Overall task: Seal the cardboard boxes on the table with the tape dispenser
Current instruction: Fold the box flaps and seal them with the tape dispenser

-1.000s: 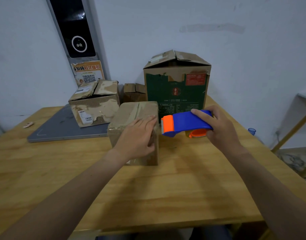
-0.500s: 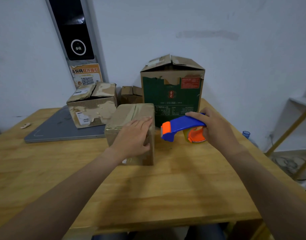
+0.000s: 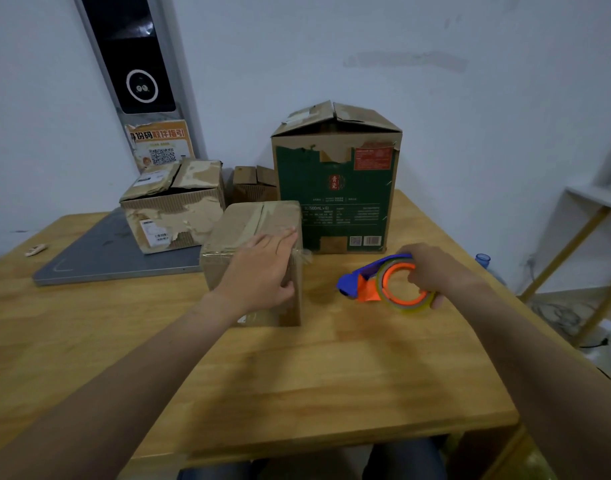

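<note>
Wooden worktop (image 3: 331, 375) against white wall. Small brown box (image 3: 252, 237), centre: left hand (image 3: 262, 271) flat on top, fingers spread, gripping nothing. Tape dispenser (image 3: 383, 284), blue and orange, tipped on the worktop right of that box: right hand (image 3: 432, 271), fingers closed on its roll. Behind: tall green box (image 3: 335, 188), torn box (image 3: 172, 206) on grey slab (image 3: 106, 258).

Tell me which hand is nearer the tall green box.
Left. The left hand lies on the brown box beside the green box; the right hand holds the tape dispenser further forward.
</note>
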### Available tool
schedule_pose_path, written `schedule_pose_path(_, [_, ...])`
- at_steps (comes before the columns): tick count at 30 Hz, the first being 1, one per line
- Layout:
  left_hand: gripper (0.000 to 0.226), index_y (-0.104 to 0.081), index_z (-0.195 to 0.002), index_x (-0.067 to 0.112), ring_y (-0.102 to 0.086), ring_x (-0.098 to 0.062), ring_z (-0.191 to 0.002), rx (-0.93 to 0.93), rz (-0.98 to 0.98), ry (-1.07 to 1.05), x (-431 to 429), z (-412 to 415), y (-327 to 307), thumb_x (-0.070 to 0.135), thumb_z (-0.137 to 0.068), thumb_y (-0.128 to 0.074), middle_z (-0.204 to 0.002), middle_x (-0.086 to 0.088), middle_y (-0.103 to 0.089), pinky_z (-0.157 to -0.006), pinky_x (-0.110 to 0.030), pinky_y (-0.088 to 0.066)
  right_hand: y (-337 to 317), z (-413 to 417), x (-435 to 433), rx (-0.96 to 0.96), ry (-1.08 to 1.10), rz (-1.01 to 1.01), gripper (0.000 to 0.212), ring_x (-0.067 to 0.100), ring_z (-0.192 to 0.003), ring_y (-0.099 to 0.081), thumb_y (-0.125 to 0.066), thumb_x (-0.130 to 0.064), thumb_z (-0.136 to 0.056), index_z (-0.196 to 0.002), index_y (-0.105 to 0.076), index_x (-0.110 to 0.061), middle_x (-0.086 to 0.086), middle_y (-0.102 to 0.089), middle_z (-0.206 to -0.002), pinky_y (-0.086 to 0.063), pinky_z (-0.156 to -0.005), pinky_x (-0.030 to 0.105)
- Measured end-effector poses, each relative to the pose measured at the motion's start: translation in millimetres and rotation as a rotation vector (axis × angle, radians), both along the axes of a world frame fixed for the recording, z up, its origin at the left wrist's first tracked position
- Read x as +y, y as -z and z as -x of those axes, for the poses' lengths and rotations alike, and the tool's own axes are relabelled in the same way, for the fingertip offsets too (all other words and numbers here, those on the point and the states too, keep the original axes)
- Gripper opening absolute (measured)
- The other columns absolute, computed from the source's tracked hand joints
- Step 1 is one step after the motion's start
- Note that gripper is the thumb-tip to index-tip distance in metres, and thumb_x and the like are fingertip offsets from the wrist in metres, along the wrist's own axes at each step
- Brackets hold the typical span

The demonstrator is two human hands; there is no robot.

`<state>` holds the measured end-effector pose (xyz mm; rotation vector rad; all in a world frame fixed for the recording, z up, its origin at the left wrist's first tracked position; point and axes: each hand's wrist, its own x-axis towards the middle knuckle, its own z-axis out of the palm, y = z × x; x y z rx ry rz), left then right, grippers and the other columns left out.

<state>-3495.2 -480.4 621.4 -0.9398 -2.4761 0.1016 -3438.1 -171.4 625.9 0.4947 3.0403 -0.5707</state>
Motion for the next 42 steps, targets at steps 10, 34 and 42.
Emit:
schedule_pose_path(10, [0.087, -0.028, -0.158, 0.010, -0.028, -0.018, -0.151, -0.032, -0.035, -0.109, 29, -7, -2, 0.038, -0.086, -0.067, -0.163, -0.006, -0.033, -0.126, -0.040, -0.013, 38, 7, 4, -0.089, 0.146, 0.192, 0.031, 0.029, -0.073, -0.071, -0.065, -0.020, -0.094, -0.123, -0.056, -0.017, 0.010, -0.059, -0.114, -0.062, -0.055, 0.040])
schedule_pose_path(34, [0.049, -0.043, -0.147, 0.003, -0.026, -0.023, -0.150, -0.426, -0.389, -0.244, -51, 40, -17, 0.030, -0.109, -0.030, -0.158, -0.014, -0.039, -0.121, -0.036, -0.019, -28, 86, -220, 0.182, -0.404, -0.202, 0.051, 0.028, -0.152, -0.013, -0.026, -0.033, -0.106, -0.154, -0.032, -0.016, 0.003, -0.029, -0.162, -0.010, -0.123, 0.055])
schedule_pose_path(42, [0.049, -0.028, -0.159, 0.011, -0.011, -0.008, -0.154, -0.586, -0.749, -0.136, -82, 45, -1, 0.024, -0.112, -0.030, -0.168, 0.002, -0.018, -0.113, -0.013, -0.006, -14, 83, -177, 0.173, -0.407, 0.008, 0.053, 0.022, -0.155, 0.002, -0.020, -0.032, -0.110, -0.158, -0.018, -0.010, 0.002, 0.004, -0.169, -0.011, -0.125, 0.049])
